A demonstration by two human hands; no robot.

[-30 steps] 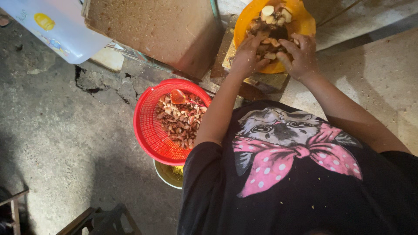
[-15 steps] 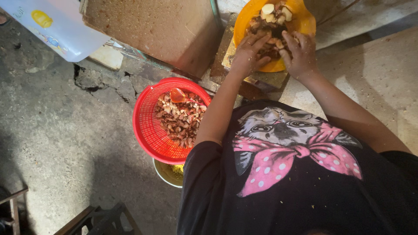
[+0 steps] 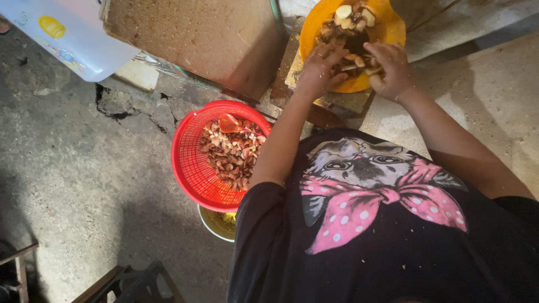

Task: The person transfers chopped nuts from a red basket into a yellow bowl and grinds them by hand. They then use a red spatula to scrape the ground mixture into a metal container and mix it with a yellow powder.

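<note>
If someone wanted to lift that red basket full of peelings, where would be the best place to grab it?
Probably by the rim of the red basket, from its far-left side. That edge is bare and open to the floor, while the person's left arm crosses over the right edge. The mesh wall looks thin and the peelings are heaped in the middle, so a second hold on the near rim would keep it level.

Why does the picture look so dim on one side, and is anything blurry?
Head view: light falls from the upper right, so the orange bowl, both hands, left hand and right hand, and the red basket are lit, while the lower left floor sinks into shadow; the pieces under the fingers look slightly soft; no strong glare.
</note>
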